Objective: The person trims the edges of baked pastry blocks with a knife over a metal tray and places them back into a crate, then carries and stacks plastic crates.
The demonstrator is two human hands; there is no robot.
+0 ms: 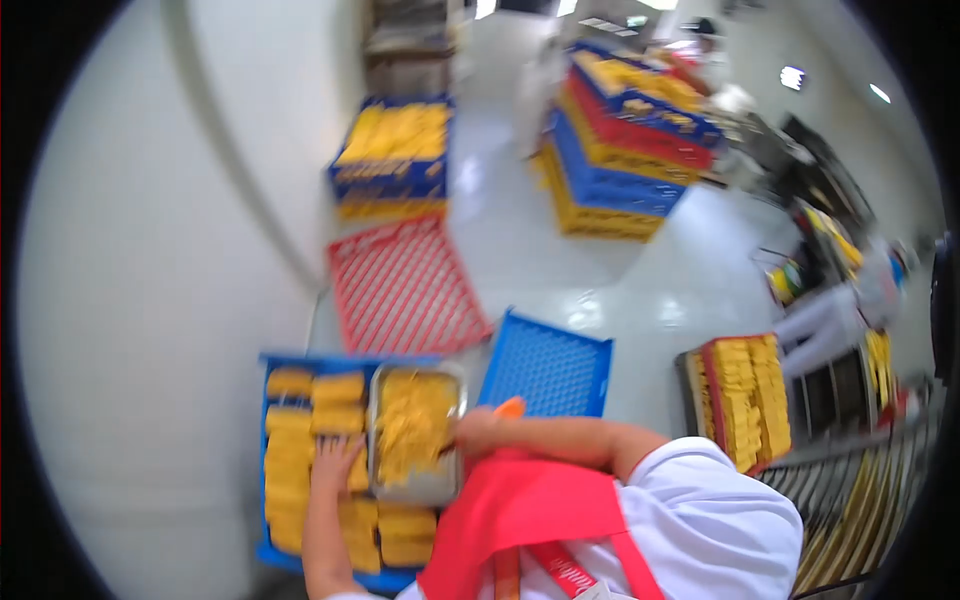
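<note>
And my right hand (480, 432) grips an orange handle (511, 407) beside the metal tray (420, 490); my left hand (336, 460) lies open on yellow pieces (288, 460)!

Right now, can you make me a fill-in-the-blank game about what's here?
The hand on the yellow pieces is the ____ one.
The metal pan sits in a ____ crate.
The handle at the right hand is ____.
The apron is ____.

Missing words: left; blue; orange; red.

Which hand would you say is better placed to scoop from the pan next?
Probably the right hand: it grips an orange handle at the pan, beside the shreds. The left hand lies open over the yellow pieces.
</note>
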